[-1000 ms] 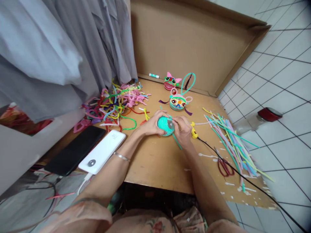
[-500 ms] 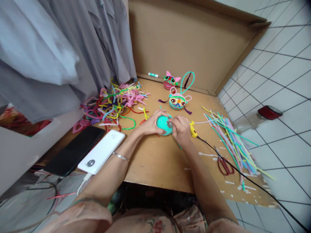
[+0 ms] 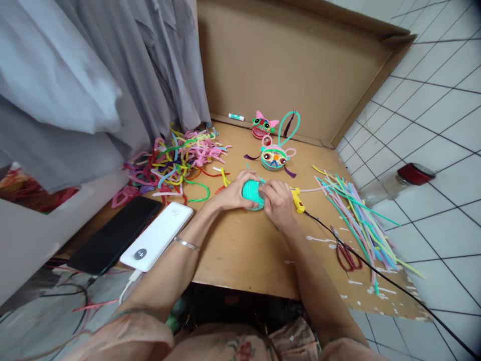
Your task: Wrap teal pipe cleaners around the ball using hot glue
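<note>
L hand [image 3: 233, 193] grip wrapped round teal ball [image 3: 251, 193], table [image 3: 240, 255] centre | R hand [image 3: 277, 201] fingertips pinched ball's front | glue gun [image 3: 298, 201] just beside | tip: brace ball firmly, wind snug.

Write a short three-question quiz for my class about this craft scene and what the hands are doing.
1. True or false: the left hand and the right hand both touch the teal coiled piece.
2. What lies nearest the right hand? A) red scissors B) yellow glue gun C) white power bank
3. Fill in: the straight pipe cleaners lie on the person's ___ side of the board.
Key: 1 true; 2 B; 3 right.
</note>
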### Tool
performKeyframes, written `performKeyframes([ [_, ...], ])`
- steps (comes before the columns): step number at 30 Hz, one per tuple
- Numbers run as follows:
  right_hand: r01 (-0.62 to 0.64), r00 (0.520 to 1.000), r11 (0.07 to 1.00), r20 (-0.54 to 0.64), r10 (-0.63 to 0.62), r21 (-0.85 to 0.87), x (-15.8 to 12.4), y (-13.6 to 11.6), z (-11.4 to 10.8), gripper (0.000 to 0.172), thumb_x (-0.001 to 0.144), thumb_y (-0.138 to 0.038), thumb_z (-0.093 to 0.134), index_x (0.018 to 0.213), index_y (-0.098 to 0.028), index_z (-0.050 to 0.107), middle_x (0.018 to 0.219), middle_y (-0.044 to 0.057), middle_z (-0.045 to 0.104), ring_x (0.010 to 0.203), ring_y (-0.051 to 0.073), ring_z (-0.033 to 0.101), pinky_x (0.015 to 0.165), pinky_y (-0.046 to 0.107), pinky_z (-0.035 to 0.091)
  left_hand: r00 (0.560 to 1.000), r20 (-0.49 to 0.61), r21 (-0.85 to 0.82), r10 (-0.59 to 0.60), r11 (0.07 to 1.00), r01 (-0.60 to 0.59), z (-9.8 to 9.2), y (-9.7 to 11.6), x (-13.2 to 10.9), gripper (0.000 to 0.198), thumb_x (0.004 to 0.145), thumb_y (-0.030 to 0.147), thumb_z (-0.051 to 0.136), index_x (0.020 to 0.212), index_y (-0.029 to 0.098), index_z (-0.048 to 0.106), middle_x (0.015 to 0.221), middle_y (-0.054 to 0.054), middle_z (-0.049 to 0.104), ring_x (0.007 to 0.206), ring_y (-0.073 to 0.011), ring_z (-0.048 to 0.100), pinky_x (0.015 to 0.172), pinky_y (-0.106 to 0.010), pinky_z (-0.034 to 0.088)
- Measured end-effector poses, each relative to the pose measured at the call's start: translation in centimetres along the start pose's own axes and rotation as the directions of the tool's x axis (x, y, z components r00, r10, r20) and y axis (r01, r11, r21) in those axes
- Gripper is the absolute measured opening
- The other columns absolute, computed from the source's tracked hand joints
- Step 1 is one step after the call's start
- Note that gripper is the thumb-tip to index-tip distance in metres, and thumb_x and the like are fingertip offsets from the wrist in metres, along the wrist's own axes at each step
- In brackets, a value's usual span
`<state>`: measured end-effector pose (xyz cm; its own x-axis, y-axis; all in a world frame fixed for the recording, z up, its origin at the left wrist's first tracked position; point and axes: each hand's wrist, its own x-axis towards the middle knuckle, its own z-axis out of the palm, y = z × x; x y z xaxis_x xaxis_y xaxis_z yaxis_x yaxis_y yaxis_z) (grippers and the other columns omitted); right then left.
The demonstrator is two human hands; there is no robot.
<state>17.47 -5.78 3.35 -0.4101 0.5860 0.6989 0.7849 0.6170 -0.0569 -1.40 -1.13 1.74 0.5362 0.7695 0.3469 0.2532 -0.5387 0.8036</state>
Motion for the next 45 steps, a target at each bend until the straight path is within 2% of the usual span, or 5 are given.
performKeyframes([
  [6, -0.044, 0.999, 0.998, 0.022, 0.044, 0.042, 0.1, 0.0, 0.0, 0.026, 0.093, -0.013, 0.042, 0.086, -0.020, 0.067, 0.083, 0.006, 0.061, 0.081, 0.021, 0.051, 0.072, 0.034, 0.032, 1.000, 0.020, -0.047, -0.022, 0.999, 0.023, -0.3, 0.1, -0.1, 0.055, 0.077, 0.047, 0.067, 0.126, 0.024, 0.055, 0.147, -0.012, 0.041, 0.148, -0.0329, 0.027, 0.120, -0.054, 0.023],
  [11, 0.006, 0.994, 0.996, 0.105, -0.015, 0.088, 0.6, 0.6, -0.5, 0.026, 0.090, -0.010, 0.044, 0.090, -0.020, 0.068, 0.085, 0.006, 0.062, 0.083, 0.021, 0.051, 0.073, 0.035, 0.033, 0.994, -0.083, -0.117, -0.065, 0.992, 0.055, 0.1, -0.1, 0.3, 0.037, 0.093, 0.041, 0.041, 0.113, 0.022, 0.066, 0.139, -0.009, 0.050, 0.146, -0.0262, 0.031, 0.124, -0.049, 0.018],
  [19, 0.058, 0.998, 0.995, 0.006, -0.059, 0.076, 0.1, 0.3, 0.1, 0.031, 0.092, -0.008, 0.042, 0.095, -0.021, 0.070, 0.086, 0.007, 0.062, 0.083, 0.020, 0.051, 0.072, 0.034, 0.033, 0.957, -0.263, -0.267, -0.124, 0.962, 0.052, 1.1, -0.3, 0.8, 0.034, 0.087, 0.044, 0.048, 0.091, 0.019, 0.070, 0.119, -0.010, 0.063, 0.131, -0.0280, 0.049, 0.116, -0.046, 0.034],
  [32, 0.008, 1.000, 0.998, -0.020, -0.007, 0.064, -0.5, 0.1, 0.3, 0.030, 0.097, -0.016, 0.044, 0.087, -0.023, 0.072, 0.083, 0.005, 0.061, 0.080, 0.019, 0.049, 0.072, 0.034, 0.032, 0.966, -0.232, -0.246, -0.115, 0.968, 0.056, 1.3, -0.1, 0.6, 0.030, 0.072, 0.035, 0.061, 0.097, 0.020, 0.069, 0.123, -0.009, 0.062, 0.133, -0.0292, 0.048, 0.116, -0.046, 0.032],
  [45, -0.235, 0.962, 0.902, -0.043, 0.268, 0.363, -0.7, 0.7, 0.1, 0.030, 0.099, -0.031, 0.041, 0.112, -0.021, 0.066, 0.105, 0.009, 0.069, 0.100, 0.022, 0.060, 0.087, 0.037, 0.044, 0.965, -0.214, -0.247, -0.151, 0.964, 0.096, 1.2, 0.2, 0.5, 0.034, 0.069, 0.038, 0.060, 0.096, 0.017, 0.065, 0.126, -0.011, 0.060, 0.127, -0.0295, 0.052, 0.114, -0.046, 0.035],
])
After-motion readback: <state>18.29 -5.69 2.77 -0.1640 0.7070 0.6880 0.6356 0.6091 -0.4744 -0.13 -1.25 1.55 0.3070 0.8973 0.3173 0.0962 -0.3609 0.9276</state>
